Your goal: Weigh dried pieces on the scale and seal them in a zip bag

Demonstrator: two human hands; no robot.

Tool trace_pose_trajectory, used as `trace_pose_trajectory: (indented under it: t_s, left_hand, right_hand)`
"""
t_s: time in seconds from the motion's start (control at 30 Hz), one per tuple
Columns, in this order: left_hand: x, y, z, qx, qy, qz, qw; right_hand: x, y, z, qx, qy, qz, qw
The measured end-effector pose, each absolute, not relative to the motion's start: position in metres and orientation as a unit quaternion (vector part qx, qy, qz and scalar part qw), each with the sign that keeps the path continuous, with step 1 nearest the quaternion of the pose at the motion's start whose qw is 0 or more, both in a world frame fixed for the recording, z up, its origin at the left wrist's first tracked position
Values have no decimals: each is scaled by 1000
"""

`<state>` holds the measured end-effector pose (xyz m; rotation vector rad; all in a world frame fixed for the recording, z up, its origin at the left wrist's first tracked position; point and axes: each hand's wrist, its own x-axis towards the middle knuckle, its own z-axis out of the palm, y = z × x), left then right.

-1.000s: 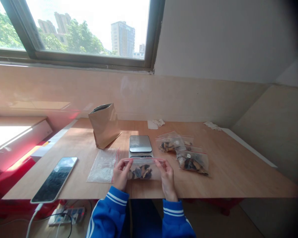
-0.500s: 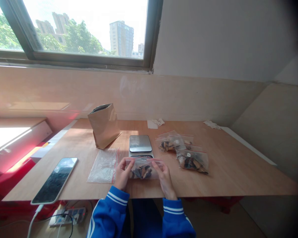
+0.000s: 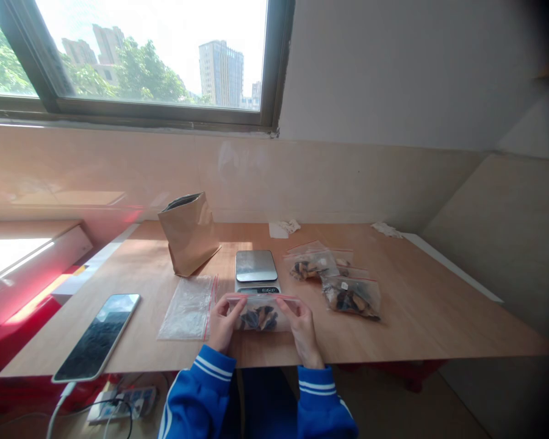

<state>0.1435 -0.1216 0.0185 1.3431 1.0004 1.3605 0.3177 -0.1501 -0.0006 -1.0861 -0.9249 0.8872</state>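
Observation:
A small clear zip bag (image 3: 260,313) with a red strip along its top and dark dried pieces inside stands on the wooden table (image 3: 421,311) near its front edge. My left hand (image 3: 221,323) pinches the bag's top left corner. My right hand (image 3: 301,326) pinches the top edge a little right of the middle. Both sleeves are blue with white stripes. Right behind the bag sits a small digital scale (image 3: 256,268) with a bare steel plate.
Two filled zip bags (image 3: 351,296) (image 3: 313,264) lie right of the scale. Empty zip bags (image 3: 188,306) lie to its left, a brown paper pouch (image 3: 190,231) stands open behind them. A phone (image 3: 97,336) lies front left. Crumpled tissues (image 3: 283,228) sit by the wall.
My right hand has slid left along the bag's top edge, closer to my left hand. The bag stays in place in front of the scale.

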Motion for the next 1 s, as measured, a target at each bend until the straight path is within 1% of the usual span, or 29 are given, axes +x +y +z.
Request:
trace_pose_trajectory:
  t_s: [0.23,0.33,0.47,0.63,0.73,0.9,1.0]
  left_hand:
    - [143,-124,19,540,409,590,439]
    - [143,-123,20,541,396,583,458]
    - [145,-122,21,556,375,540,507]
    - [145,-120,16,560,378,545,497]
    - [145,-120,13,570,364,544,497]
    - [146,-124,14,580,379,550,467]
    - [147,-125,17,582,389,547,459]
  right_hand:
    - [313,-150,1,-466,-407,384,685]
    - [311,-151,6,-454,-413,406,677]
    - [310,-157,14,-435,-440,443,649]
    - [310,-158,15,-420,-457,474,624]
    - [307,-155,8,-429,-454,467,626]
    - [304,-151,-2,-476,-435,399,652]
    - [305,-152,-3,-470,-429,401,659]
